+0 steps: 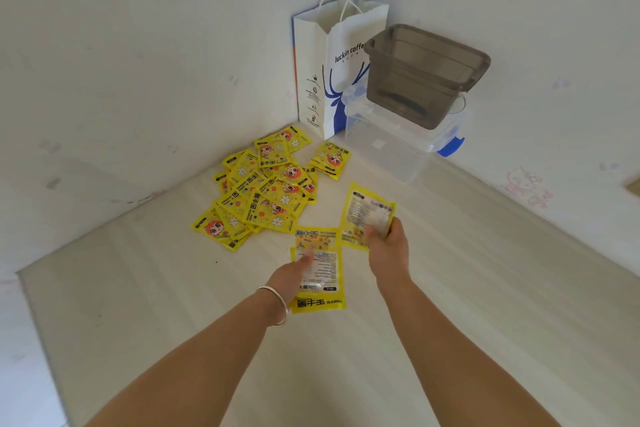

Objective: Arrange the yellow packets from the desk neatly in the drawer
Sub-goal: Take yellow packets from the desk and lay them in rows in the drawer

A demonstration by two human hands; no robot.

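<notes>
A loose pile of several yellow packets (263, 194) lies on the pale desk (450, 305) near the wall corner. A small separate stack of packets (330, 156) sits just right of the pile. My left hand (291, 277), with a silver bangle on the wrist, grips a few yellow packets (320, 302) held back side up. My right hand (388, 246) holds another yellow packet (363, 208), also back side up, above the desk. No drawer is in view.
A white paper bag with a blue deer print (332, 80) stands in the corner. Beside it a clear plastic box with blue clips (398, 149) carries a smoky grey plastic bin (422, 80). Walls close off the desk on the left and back.
</notes>
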